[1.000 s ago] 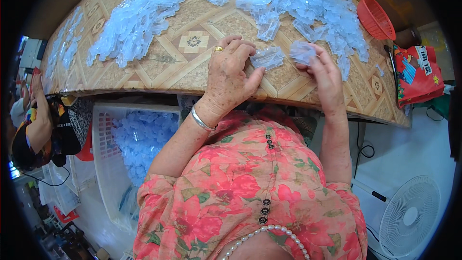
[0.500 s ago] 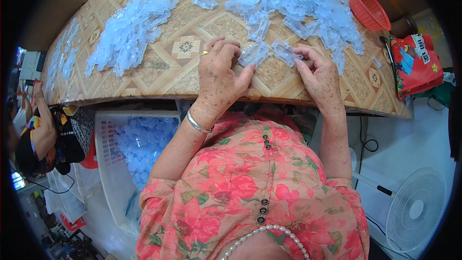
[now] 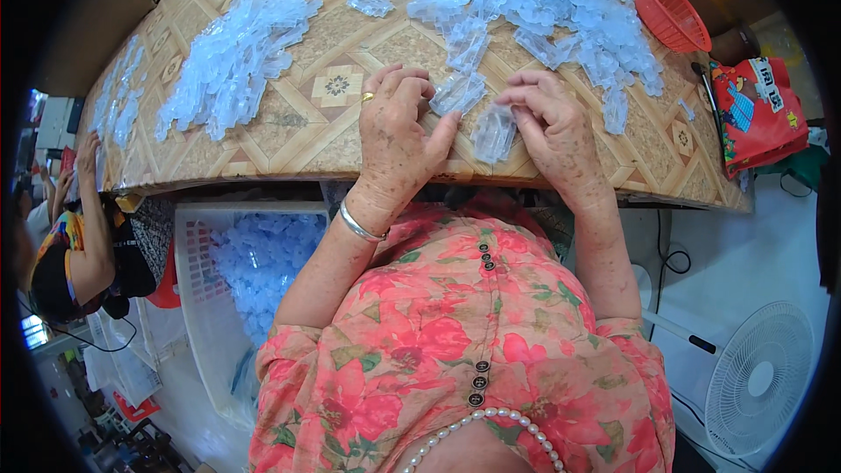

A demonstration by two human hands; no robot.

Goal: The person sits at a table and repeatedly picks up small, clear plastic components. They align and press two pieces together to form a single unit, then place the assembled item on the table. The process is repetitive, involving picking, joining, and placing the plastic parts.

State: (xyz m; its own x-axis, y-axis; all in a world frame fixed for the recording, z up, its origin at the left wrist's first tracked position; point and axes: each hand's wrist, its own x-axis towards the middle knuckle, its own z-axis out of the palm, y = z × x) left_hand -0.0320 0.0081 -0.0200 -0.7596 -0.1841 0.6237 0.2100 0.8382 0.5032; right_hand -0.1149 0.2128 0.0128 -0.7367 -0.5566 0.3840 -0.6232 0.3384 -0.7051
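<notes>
Step, as judged: handling individual plastic pieces on the patterned surface (image 3: 289,144). Left hand (image 3: 423,112): thumb and fingers apart, thumb beside one clear plastic piece (image 3: 462,90). Right hand (image 3: 515,109): fingers bent at the upper edge of a nearer clear plastic piece (image 3: 493,137); grip unclear. Next move calls for a light edge pinch.

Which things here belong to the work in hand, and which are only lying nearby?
Probably the work:
clear plastic piece by left hand
clear plastic piece by right hand
heaps of clear plastic pieces

Probably just nearby:
red plastic basket
red printed bag
white fan
</notes>
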